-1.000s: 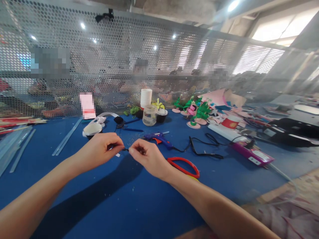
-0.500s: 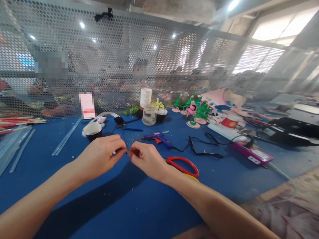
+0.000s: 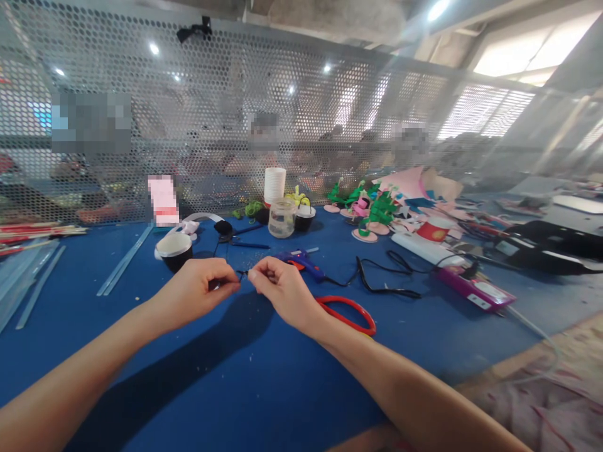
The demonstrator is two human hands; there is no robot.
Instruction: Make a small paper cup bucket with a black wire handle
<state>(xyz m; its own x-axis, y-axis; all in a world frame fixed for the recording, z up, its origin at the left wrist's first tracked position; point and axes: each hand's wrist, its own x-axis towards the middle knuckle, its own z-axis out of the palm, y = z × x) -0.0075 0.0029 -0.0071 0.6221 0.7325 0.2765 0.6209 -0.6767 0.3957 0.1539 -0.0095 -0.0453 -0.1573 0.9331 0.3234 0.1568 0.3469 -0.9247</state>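
Observation:
Over the blue table, my left hand [image 3: 195, 287] is closed, thumb and forefinger pinching a thin black strand [image 3: 242, 273]. Opposite it, my right hand [image 3: 287, 290] is also closed in a pinch at the strand's other side. A small gap separates the two sets of fingertips, and the strand spans it. Behind my left hand stands a dark cup [image 3: 175, 251] with a white rim. A blue-purple glue gun [image 3: 308, 267] lies just beyond my right hand, which hides its nozzle. Red-handled scissors [image 3: 351, 312] are partly covered by my right wrist.
A glass jar [image 3: 281, 220], stacked white paper cups [image 3: 274, 185] and green craft pieces [image 3: 380, 210] stand along the perforated metal screen [image 3: 211, 94]. Clear glue sticks [image 3: 125, 260] lie left. A purple power strip [image 3: 475, 289] with cables is on the right.
My right hand has shifted slightly up and to the right, away from the left fingertips. The gap has widened and more of the black strand shows between them.

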